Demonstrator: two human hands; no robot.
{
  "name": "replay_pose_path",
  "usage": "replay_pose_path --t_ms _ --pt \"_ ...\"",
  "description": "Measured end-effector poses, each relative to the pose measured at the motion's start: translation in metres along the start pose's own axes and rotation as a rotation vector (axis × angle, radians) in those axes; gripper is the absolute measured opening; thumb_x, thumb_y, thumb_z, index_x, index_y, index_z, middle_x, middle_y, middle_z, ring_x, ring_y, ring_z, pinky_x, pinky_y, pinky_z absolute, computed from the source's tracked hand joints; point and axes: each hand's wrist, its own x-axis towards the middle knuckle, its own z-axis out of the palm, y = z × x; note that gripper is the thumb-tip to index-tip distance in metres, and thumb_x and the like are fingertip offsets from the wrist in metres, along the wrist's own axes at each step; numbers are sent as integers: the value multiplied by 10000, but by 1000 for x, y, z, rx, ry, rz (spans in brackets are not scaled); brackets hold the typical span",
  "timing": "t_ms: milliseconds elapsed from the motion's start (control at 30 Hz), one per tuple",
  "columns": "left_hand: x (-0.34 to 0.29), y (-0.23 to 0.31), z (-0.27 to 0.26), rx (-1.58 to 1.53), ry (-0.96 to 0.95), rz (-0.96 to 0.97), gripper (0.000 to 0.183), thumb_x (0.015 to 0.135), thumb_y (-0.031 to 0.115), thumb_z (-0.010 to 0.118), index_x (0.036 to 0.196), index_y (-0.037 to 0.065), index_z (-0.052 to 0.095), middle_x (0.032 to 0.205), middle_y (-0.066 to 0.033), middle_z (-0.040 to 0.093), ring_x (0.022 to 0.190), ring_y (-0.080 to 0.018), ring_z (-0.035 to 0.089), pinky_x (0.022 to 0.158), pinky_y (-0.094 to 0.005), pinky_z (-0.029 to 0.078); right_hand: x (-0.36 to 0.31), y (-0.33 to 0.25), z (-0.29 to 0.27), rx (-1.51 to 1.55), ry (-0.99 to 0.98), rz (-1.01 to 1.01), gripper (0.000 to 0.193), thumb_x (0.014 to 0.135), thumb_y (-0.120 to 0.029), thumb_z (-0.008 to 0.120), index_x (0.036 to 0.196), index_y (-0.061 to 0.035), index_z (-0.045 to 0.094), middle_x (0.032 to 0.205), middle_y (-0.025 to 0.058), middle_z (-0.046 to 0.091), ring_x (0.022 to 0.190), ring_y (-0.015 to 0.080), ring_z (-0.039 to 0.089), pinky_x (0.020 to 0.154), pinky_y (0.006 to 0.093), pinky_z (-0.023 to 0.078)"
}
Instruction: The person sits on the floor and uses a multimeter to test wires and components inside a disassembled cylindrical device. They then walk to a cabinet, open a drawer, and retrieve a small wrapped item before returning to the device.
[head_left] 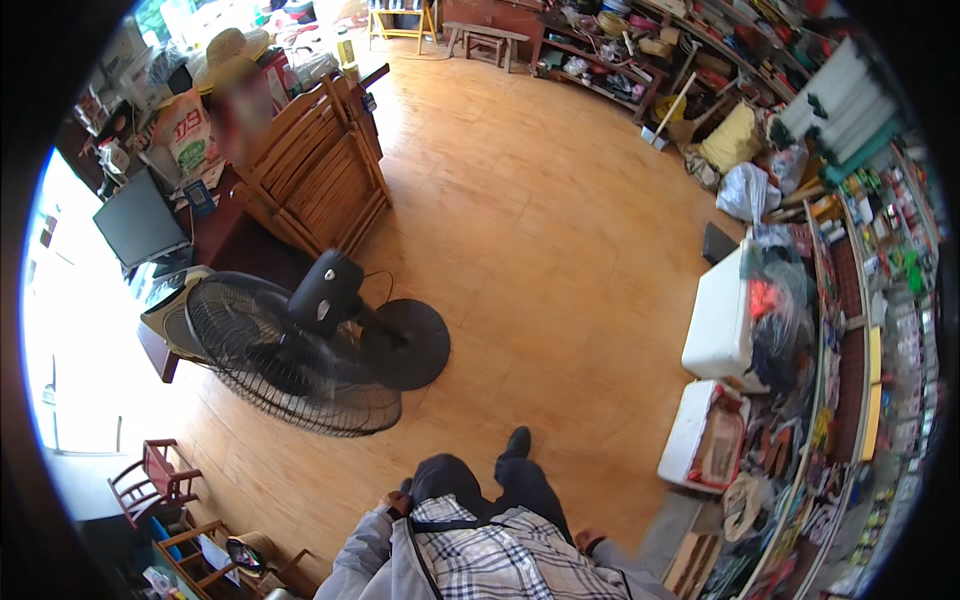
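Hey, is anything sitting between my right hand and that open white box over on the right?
Nothing visible stands between your right hand and the open white box; only wooden floor shows in the gap.

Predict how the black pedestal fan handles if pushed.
The pedestal fan looks top-heavy: wide wire cage and motor housing sit atop a slim pole, so it may tip. Its round base shows no wheels, so probably slides.

The wood-toned floor (pixel 570 250) bears a black fan (pixel 328 295), a small red-brown chair (pixel 160 478) and, probably, a yellow bundle (pixel 731 138)
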Motion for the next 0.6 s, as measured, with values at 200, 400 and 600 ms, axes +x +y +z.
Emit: replay_pose_path --t_ms 200,400,600 --pt "21 146 -6 -234 -86 -52 352 851 389 697 1035 130 848 938 -77 824 861 -204 788 799 -352 622 204 -61 -261 701 180 121 151 1017 -121 575 887 -70 631 682 78 602 498 196 577 387 359 413" --pt "82 247 -6 -559 -117 -102 333 886 390 735 1011 101 841 973 -78 825 921 -199 782 857 -361 621 319 -180 -376 488 204 -14 136 1005 -104 613 968 3 688 709 68 657 562 194 660 481 351 546" --pt "199 338 0 -762 -178 -27 397 925 408 724 1204 130 778 1115 -95 801 1038 -250 752 926 -405 593 380 -268 -399 -170 -214 -250 148 991 -122 636 993 -14 738 848 122 742 662 223 715 571 370 577"
